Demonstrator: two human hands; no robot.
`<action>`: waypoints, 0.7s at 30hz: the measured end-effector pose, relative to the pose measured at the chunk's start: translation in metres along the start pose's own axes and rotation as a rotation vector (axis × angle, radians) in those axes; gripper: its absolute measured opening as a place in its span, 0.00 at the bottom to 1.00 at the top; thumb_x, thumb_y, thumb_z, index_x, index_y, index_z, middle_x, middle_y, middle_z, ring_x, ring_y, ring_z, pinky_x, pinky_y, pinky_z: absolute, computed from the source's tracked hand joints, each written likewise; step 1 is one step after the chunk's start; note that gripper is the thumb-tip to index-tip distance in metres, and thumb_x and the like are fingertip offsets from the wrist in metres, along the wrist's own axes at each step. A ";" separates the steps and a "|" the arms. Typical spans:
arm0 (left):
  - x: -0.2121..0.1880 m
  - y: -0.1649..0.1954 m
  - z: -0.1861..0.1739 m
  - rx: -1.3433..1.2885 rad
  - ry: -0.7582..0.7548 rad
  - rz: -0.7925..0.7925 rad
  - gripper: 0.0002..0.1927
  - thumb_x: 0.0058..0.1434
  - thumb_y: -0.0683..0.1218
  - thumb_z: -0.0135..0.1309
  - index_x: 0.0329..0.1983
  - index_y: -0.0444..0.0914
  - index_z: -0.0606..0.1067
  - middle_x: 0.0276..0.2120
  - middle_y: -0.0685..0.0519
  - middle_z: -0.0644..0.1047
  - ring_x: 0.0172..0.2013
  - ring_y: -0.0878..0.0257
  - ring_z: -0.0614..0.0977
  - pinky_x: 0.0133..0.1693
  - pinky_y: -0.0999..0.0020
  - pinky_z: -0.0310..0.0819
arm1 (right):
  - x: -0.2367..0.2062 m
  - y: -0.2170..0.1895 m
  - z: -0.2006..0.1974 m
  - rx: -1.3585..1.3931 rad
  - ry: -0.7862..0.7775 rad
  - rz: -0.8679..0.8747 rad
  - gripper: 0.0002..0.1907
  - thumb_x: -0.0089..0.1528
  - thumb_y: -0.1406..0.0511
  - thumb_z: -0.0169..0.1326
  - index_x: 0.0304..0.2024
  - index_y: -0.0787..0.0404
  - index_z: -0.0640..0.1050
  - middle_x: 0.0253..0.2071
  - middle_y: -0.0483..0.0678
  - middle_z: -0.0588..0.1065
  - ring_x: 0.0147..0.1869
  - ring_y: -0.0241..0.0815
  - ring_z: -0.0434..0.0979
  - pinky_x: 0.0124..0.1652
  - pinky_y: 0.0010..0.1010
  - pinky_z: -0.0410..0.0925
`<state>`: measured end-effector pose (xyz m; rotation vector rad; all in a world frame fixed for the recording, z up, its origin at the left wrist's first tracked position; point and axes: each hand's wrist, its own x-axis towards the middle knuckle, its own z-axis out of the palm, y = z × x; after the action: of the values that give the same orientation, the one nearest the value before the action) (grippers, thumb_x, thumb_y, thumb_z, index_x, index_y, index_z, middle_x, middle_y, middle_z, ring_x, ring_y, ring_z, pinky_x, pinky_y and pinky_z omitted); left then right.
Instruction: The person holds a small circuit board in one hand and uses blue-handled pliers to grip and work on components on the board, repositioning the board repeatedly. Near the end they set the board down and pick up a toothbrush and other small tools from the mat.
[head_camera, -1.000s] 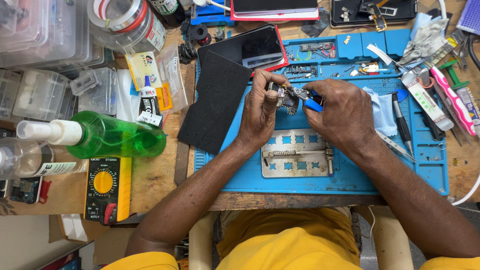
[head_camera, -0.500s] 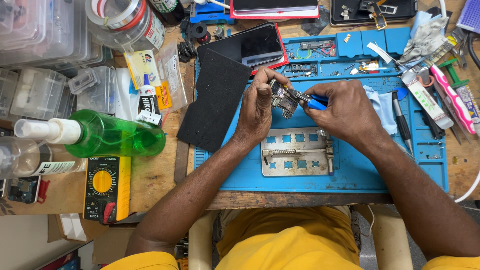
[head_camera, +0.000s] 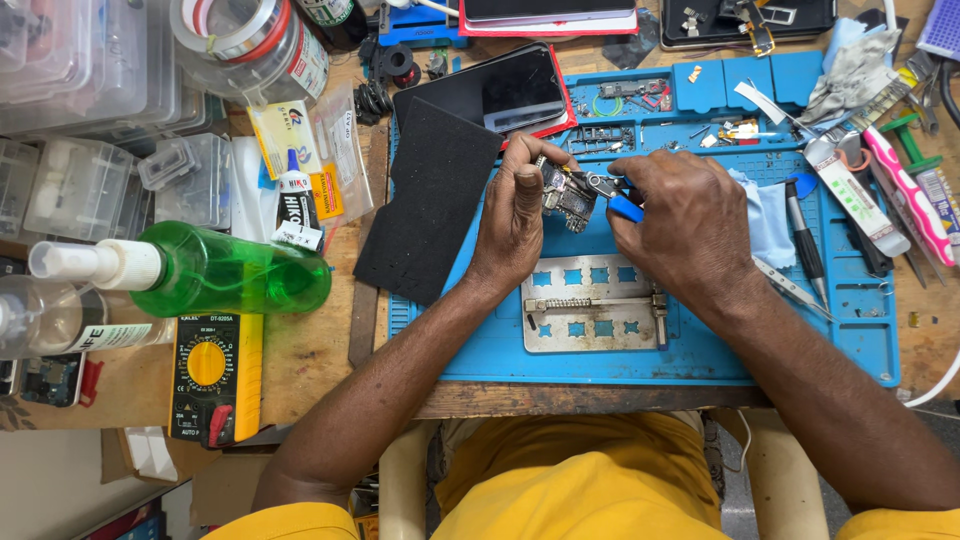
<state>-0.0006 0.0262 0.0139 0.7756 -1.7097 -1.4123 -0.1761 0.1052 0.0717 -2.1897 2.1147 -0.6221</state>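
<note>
The left hand (head_camera: 515, 215) is holding a small circuit board (head_camera: 568, 195) between the thumb and the closed fingers, above the far part of the blue work mat (head_camera: 480, 345). The right hand (head_camera: 690, 225) is closing around a small tool with blue handles (head_camera: 622, 204); its metal tip is touching the right edge of the board. Both hands are curled tightly and are not open.

Near the person, on the mat, a metal board holder (head_camera: 595, 317) is lying, just under the two hands. At the left of the left hand a black foam sheet (head_camera: 430, 215) is lying half on the mat, and far from it a dark phone with red edge (head_camera: 495, 95) is resting.

On the wooden table at the left, a green spray bottle (head_camera: 225, 272) is lying on its side with a white nozzle. Just near it a yellow and black multimeter (head_camera: 213, 375) is lying, with a round yellow dial. Farther, a small glue tube in a yellow and white card package (head_camera: 292, 165) is lying beside clear plastic bags. At the far left clear plastic boxes (head_camera: 75, 185) are standing. At the right of the mat a white and pink flat tube (head_camera: 905, 190) is lying.
</note>
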 end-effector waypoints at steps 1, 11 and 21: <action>0.001 0.000 0.000 -0.010 -0.002 0.001 0.43 0.65 0.78 0.23 0.48 0.39 0.69 0.38 0.50 0.77 0.34 0.71 0.79 0.35 0.73 0.81 | 0.000 0.000 0.001 -0.003 0.000 0.000 0.14 0.56 0.67 0.66 0.45 0.61 0.83 0.33 0.51 0.79 0.38 0.48 0.80 0.45 0.44 0.72; 0.001 -0.002 -0.001 0.033 0.000 -0.038 0.44 0.65 0.78 0.17 0.47 0.39 0.69 0.39 0.51 0.75 0.35 0.71 0.77 0.40 0.70 0.82 | -0.002 0.001 0.007 -0.047 0.013 -0.006 0.17 0.54 0.66 0.67 0.46 0.61 0.82 0.34 0.51 0.78 0.40 0.46 0.78 0.45 0.43 0.70; 0.004 -0.012 -0.001 0.043 -0.005 -0.084 0.45 0.64 0.78 0.15 0.43 0.39 0.70 0.37 0.53 0.73 0.29 0.72 0.72 0.38 0.71 0.81 | -0.003 0.001 0.005 -0.116 0.050 -0.050 0.14 0.56 0.67 0.66 0.45 0.60 0.83 0.35 0.50 0.79 0.40 0.45 0.79 0.42 0.41 0.69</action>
<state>-0.0024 0.0197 0.0031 0.8774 -1.7346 -1.4386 -0.1756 0.1067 0.0661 -2.3174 2.1782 -0.5772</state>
